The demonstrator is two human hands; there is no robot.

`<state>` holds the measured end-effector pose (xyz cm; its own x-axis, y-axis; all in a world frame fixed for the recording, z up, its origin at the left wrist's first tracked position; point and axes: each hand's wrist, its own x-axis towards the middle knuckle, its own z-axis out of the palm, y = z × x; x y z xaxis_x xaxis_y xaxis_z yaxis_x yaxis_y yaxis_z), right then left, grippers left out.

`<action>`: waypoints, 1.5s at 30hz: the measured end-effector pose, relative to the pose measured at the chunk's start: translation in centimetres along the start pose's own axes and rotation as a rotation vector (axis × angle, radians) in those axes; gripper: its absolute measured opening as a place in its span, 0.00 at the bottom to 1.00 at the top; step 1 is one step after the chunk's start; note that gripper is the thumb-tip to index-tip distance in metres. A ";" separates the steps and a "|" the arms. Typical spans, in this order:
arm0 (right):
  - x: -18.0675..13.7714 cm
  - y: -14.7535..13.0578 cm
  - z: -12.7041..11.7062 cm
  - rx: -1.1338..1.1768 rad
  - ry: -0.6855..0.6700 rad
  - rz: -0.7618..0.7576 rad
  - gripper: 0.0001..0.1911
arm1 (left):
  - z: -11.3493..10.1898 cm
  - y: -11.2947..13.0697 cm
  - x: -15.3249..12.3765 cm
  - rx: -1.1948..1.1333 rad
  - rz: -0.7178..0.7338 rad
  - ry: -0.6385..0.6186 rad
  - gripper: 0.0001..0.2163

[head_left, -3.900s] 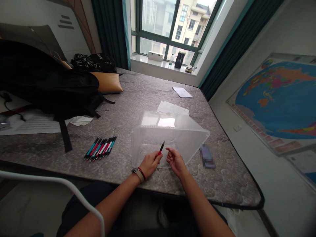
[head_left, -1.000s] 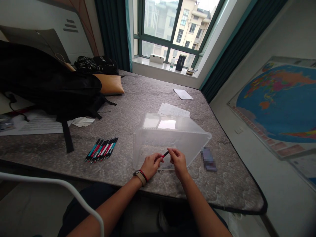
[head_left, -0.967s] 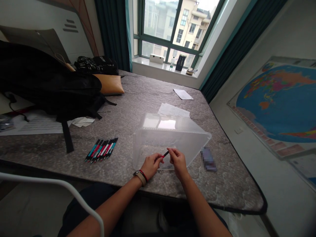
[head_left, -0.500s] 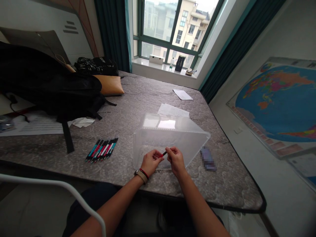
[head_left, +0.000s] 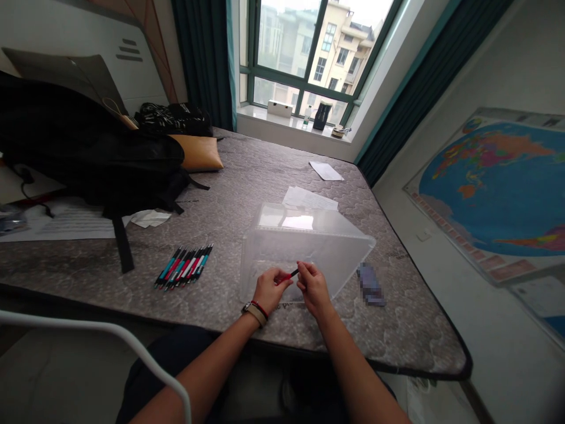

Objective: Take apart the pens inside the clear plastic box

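Between my two hands is a red and black pen point(head_left: 288, 275), held slantwise in front of a clear plastic box point(head_left: 304, 247). My left hand point(head_left: 269, 288), with a watch and a red band at the wrist, is closed round the pen's red part. The fingertips of my right hand point(head_left: 314, 287) pinch its black upper end. The box lies with its large flat side towards me, just behind both hands. To the left, several pens point(head_left: 184, 266) in teal, red, white and black lie side by side in a row on the mattress point(head_left: 229, 200).
White papers point(head_left: 310, 198) lie behind the box, and a blurred phone-like object point(head_left: 371, 285) lies right of it. A black backpack point(head_left: 88, 147) and a tan pouch point(head_left: 197, 152) stand at the left. A white curved bar point(head_left: 110, 330) crosses the lower left.
Both hands stay in nearly the same place, and slightly more of the pen's red part shows between them. The view has shifted a little.
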<state>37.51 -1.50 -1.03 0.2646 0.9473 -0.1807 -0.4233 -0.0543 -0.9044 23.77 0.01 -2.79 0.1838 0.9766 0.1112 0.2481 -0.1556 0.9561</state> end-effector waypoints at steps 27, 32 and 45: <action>0.9 1.1 -1.0 -0.317 0.061 -0.184 0.21 | -0.3 0.7 -0.4 0.002 0.059 -0.234 0.14; 0.8 1.0 -0.9 -0.273 0.061 -0.166 0.21 | -0.1 0.5 -0.4 -0.077 0.000 -0.301 0.16; 1.0 1.0 -0.4 -0.504 0.020 -0.271 0.24 | 0.4 1.0 -0.8 0.122 0.046 -0.117 0.12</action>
<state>37.73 -0.78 -2.28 0.3243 0.9425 0.0809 0.1259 0.0418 -0.9912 24.25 -1.00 -2.06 0.3053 0.9453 0.1147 0.3490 -0.2231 0.9102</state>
